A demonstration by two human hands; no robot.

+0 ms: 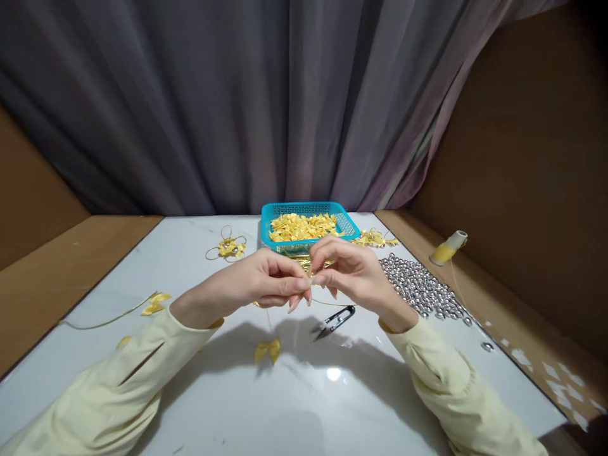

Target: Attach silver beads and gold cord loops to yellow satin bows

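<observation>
My left hand [278,278] and my right hand [354,272] meet above the middle of the table, thumbs and fingertips pinched together. Between them is a thin cord [332,304], part of which shows below the fingers; the exact pinch point is mostly hidden. A yellow ribbon bow [267,351] is below my left hand, with a fine thread running up from it. Just under my right hand lies a pair of black thread snips [334,322]. Behind the hands is a bundle of gold ties [304,261], partly covered.
A blue basket [351,227] of yellow bows stands at the back. Silver beads [420,285] spread on the right, near a yellow thread spool [449,247]. Corded bows [230,247] lie back left; another bow with cord [156,304] lies left. Further yellow pieces [375,238] sit beside the basket.
</observation>
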